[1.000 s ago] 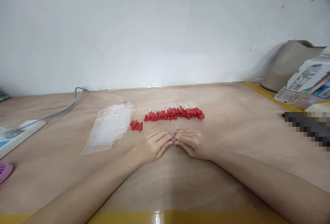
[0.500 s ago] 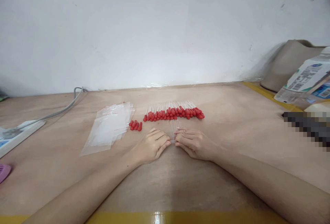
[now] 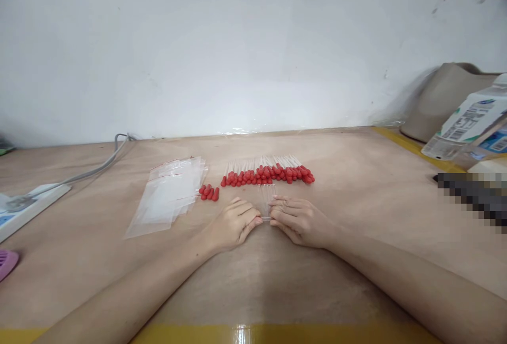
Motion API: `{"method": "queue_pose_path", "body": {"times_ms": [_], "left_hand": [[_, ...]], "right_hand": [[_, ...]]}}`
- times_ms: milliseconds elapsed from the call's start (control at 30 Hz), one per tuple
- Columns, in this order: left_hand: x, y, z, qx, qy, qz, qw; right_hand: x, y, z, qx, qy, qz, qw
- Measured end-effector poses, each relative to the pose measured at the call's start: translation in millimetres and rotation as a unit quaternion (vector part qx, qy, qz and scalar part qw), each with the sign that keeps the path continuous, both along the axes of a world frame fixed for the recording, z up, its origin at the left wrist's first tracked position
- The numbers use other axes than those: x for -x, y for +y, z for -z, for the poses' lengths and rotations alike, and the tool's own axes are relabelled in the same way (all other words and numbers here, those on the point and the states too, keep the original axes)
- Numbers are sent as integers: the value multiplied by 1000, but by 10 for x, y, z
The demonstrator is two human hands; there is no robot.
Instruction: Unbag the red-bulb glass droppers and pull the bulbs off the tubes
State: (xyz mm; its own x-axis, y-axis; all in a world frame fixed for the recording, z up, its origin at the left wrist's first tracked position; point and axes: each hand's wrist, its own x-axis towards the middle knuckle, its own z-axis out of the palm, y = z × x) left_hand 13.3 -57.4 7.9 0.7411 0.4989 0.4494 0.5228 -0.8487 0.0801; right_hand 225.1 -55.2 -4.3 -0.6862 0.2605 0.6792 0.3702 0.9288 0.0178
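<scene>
My left hand (image 3: 240, 221) and my right hand (image 3: 295, 220) rest on the table facing each other. Both have their fingers closed, pinching the near end of a small set of thin clear tubes (image 3: 266, 201) from either side. These tubes look like glass dropper tubes, and their far ends point at the wall. Just beyond them lies a row of droppers with red rubber bulbs (image 3: 265, 174), their pale thin tips aimed away from me. Several loose red rubber bulbs (image 3: 209, 192) sit left of that row. My fingers partly hide the clear tubes.
Overlapping clear zip bags (image 3: 164, 193) lie on the left. Farther left are a power strip (image 3: 43, 207) with a grey cable (image 3: 95, 170) and a pink object (image 3: 7, 264). A plastic bottle (image 3: 467, 120) and a beige container (image 3: 431, 101) occupy the right, near a blurred dark object (image 3: 471, 196).
Both hands keep almost the same place and grip. The right fingers have shifted very slightly; the view itself has moved a touch.
</scene>
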Motion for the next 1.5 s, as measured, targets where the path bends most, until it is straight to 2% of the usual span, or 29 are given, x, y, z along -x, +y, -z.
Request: {"method": "queue_pose_path", "body": {"times_ms": [200, 400, 567, 933, 1233, 1333, 1400, 1500], "left_hand": [[51, 3, 47, -81, -47, 13, 995], [33, -2, 78, -116, -41, 26, 992], [-5, -14, 48, -105, -8, 18, 994], [34, -21, 27, -7, 7, 20, 1000], [35, -47, 12, -22, 18, 24, 999], [149, -43, -37, -17, 4, -32, 999], [263, -13, -105, 0, -24, -114, 993], [457, 99, -231, 37, -101, -241, 964]], "right_hand": [[-58, 25, 52, 111, 40, -1, 993], [10, 47, 40, 140, 46, -20, 989], [46, 38, 47, 98, 59, -34, 993], [14, 10, -15, -19, 13, -10, 1000], [-93, 29, -2, -59, -3, -20, 998], [-183, 78, -14, -45, 30, 14, 998], [-226, 117, -17, -17, 70, 89, 993], [-234, 166, 7, 40, 102, 212, 971]]}}
